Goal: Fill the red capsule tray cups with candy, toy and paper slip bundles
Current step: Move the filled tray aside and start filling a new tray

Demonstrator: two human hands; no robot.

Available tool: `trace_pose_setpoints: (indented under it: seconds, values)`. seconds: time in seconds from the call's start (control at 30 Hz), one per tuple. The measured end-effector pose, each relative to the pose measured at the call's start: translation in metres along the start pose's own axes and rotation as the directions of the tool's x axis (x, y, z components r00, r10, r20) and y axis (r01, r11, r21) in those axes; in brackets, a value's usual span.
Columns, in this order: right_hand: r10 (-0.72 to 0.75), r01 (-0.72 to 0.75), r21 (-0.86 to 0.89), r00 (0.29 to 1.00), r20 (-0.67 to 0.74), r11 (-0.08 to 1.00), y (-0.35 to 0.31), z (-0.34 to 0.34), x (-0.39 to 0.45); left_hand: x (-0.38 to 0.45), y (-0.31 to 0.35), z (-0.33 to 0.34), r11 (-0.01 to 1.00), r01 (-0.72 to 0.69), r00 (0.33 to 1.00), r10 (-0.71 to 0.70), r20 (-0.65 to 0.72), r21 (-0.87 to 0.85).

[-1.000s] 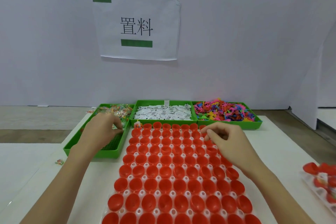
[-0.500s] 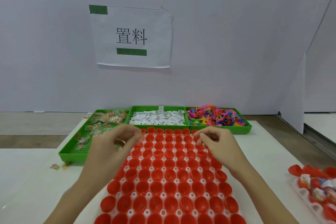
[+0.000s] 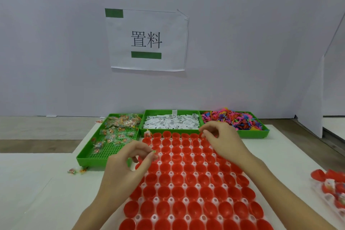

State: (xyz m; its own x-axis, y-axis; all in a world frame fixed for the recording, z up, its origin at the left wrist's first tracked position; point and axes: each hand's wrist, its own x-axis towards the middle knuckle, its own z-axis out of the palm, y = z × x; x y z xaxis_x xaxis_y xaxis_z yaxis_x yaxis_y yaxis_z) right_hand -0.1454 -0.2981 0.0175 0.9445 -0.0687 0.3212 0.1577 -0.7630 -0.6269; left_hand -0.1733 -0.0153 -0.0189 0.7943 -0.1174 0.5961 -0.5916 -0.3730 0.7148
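A white table (image 3: 280,155) carries the red capsule tray (image 3: 188,177), its cups nearly all bare except one filled cup (image 3: 147,133) at the far left corner. Behind it sit three green bins: candy (image 3: 115,132), paper slips (image 3: 170,121), toys (image 3: 233,120). The left hand (image 3: 123,172) pinches a small candy (image 3: 154,152) over the tray's left side. The right hand (image 3: 222,140) hovers at the far rows, fingers curled; whether it holds anything I cannot tell

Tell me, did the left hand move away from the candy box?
Yes. The left hand was over the green candy box a second ago; now it sits to the right of it, above the red cup tray, pinching something small.
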Motion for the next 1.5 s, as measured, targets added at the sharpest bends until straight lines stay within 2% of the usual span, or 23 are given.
trace_pose_setpoints:
  seconds: [0.1,0.23,0.33,0.43,0.53,0.67,0.77,0.87,1.07,1.2,1.3,1.5]
  values:
    - [-0.001,0.006,-0.130,0.999,0.037,0.991,-0.001,0.010,0.040,-0.001,-0.002,0.002,1.000,-0.012,1.000,0.012,0.007,0.004]
    - [0.075,-0.037,-0.270,0.989,0.131,0.962,0.004,0.025,0.086,-0.002,-0.004,0.004,0.999,-0.022,1.000,0.022,0.007,0.035]
    - [0.177,-0.073,-0.447,0.964,0.196,0.891,0.007,0.039,0.111,-0.001,-0.006,0.004,0.998,-0.035,0.999,0.034,0.011,0.053]
    - [0.244,-0.107,-0.576,0.955,0.166,0.810,0.008,0.051,0.125,0.000,-0.009,0.003,0.997,-0.029,1.000,0.028,0.009,0.066]
    - [0.318,-0.146,-0.629,0.933,0.169,0.764,0.006,0.058,0.134,0.002,-0.011,0.002,0.995,-0.025,1.000,0.026,-0.004,0.093]
    - [0.413,-0.146,-0.663,0.871,0.265,0.734,0.002,0.054,0.144,0.003,-0.012,0.001,0.993,-0.033,0.999,0.034,-0.005,0.114]
    - [0.411,-0.177,-0.602,0.869,0.276,0.779,0.006,0.051,0.144,0.003,-0.012,0.002,0.993,-0.034,0.999,0.034,0.000,0.114]
    - [0.356,-0.196,-0.467,0.890,0.285,0.862,0.015,0.045,0.137,0.002,-0.011,0.001,0.991,-0.033,0.999,0.033,0.002,0.127]
    - [0.183,-0.149,-0.186,0.967,0.179,0.971,0.029,0.033,0.112,0.002,-0.009,0.001,0.991,-0.007,1.000,0.005,0.010,0.133]
    - [0.119,-0.112,-0.096,0.991,0.068,0.989,0.034,0.032,0.099,0.002,-0.007,0.001,0.993,0.035,0.999,-0.036,0.005,0.111]
    - [0.122,-0.122,0.066,0.992,0.003,0.990,0.026,0.027,0.088,0.003,-0.004,-0.001,0.995,0.083,0.997,-0.083,0.006,0.047]
    - [0.072,-0.076,0.372,0.997,0.024,0.925,-0.015,0.010,0.034,0.003,0.005,0.001,0.977,0.177,0.984,-0.175,0.028,-0.123]
